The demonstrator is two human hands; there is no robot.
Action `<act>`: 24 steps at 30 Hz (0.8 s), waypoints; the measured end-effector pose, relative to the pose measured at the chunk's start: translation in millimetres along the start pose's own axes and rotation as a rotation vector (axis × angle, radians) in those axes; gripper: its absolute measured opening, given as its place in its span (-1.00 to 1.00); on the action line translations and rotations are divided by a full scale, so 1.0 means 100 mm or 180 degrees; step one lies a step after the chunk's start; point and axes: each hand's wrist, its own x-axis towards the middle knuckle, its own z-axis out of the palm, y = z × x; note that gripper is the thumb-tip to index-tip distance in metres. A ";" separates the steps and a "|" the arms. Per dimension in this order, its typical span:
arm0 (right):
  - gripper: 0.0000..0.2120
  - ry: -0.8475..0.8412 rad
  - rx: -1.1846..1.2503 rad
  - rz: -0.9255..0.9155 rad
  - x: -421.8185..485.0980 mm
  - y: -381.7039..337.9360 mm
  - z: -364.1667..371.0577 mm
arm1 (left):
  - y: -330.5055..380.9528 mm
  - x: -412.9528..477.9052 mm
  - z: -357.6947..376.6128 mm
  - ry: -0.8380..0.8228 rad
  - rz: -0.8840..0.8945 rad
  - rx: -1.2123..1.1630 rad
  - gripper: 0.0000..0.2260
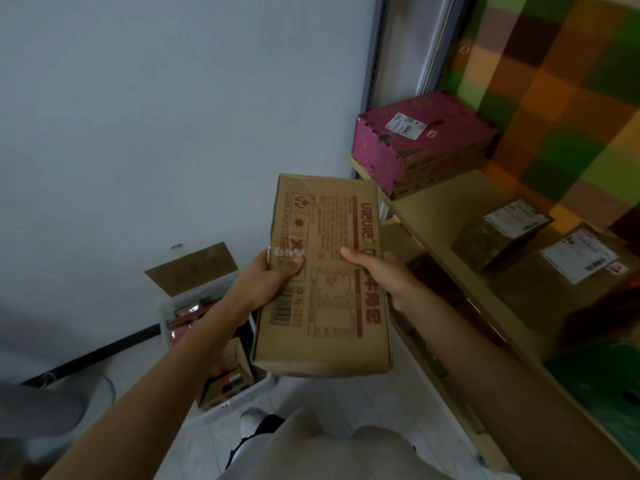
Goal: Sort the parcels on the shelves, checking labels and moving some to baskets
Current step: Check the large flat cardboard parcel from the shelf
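Now left hand (268, 282); right hand (381, 275) — gripping parcel (325, 306)

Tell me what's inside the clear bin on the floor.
The clear bin holds small brown cartons and red-printed packs; the held box and left forearm hide the rest.

The light is dim and flat. Print on the long brown cardboard parcel (322, 271) is slightly blurred. A clear tape strip (287, 252) beside the left hand (266, 282) gives weak glare. Above the right hand (381, 275), the grey metal shelf post (372, 74) looks curved.
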 end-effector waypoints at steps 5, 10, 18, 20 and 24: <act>-0.40 -0.0107 -0.0260 -0.0009 -0.11 -0.05 -0.05 | -0.06 -0.01 -0.14 0.0426 -0.0212 -0.0213 -0.35; -0.41 -0.0385 -0.0349 0.0063 -0.28 0.11 -0.03 | 0.00 -0.02 -0.08 0.0613 -0.0187 -0.0222 -0.50; -0.73 0.0133 -0.0070 0.0025 -0.16 0.22 -0.07 | 0.14 -0.12 0.03 0.0420 -0.0431 -0.0316 -0.29; -0.73 0.0205 0.0015 0.0157 -0.12 0.22 -0.09 | 0.13 -0.26 0.06 0.0179 -0.0443 -0.0262 -0.16; -0.74 0.0188 -0.0006 0.0233 -0.08 0.21 -0.02 | 0.01 -0.47 0.23 -0.0245 -0.0499 -0.0318 -0.68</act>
